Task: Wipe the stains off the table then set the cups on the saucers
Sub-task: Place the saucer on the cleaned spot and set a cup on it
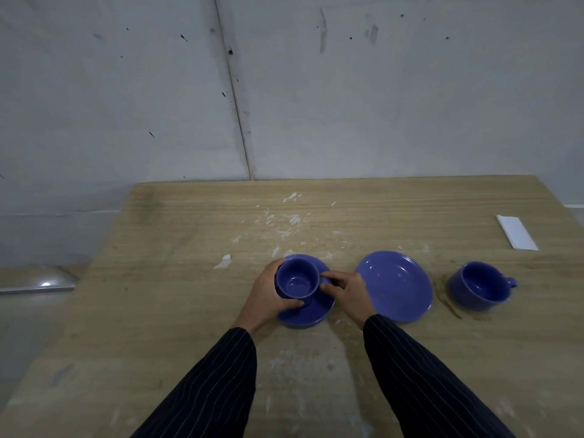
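Table [158, 279] — saucers [395, 286], cup [477, 289], tissue [516, 232]

The right hand [343, 287] covered the cup [297, 278] handle (its grip unclear); both sleeves [215, 384] ran off the bottom edge

Both hands, left hand [268, 292] and right hand [346, 290], grip a blue cup [297, 279] on its saucer [311, 314], beside an empty saucer [396, 286] and second cup [480, 284] on the stained table [158, 311].

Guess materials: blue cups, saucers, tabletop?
Cups and saucers: probably glazed ceramic, judging by the glossy blue surfaces with soft highlights and thick rims. Tabletop: light wood or a wood-look laminate, with printed-looking straight grain and a matte finish; which one is unclear.
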